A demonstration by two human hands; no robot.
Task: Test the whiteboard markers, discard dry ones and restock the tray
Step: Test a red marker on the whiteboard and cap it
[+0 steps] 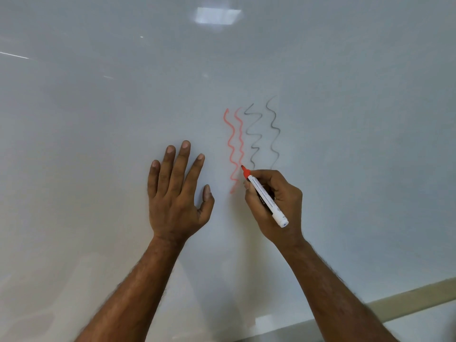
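A person's right hand (272,201) pinches a red whiteboard marker (265,197) between thumb and fingers, its uncapped red tip touching the whiteboard (98,119) at the lower end of the second of two red squiggles (233,149). The marker's white barrel slants down and to the right across the hand, its butt end jutting past the knuckles toward the board's lower right corner. Two grey squiggles (264,134) run just to the right of the red ones, their lower ends stopping just above the writing hand. The left hand (176,191) lies flat against the board with fingers spread and pointing up, empty, just left of the red lines and well clear of the marker. A pale beige strip (419,297) runs along the board's lower right edge.
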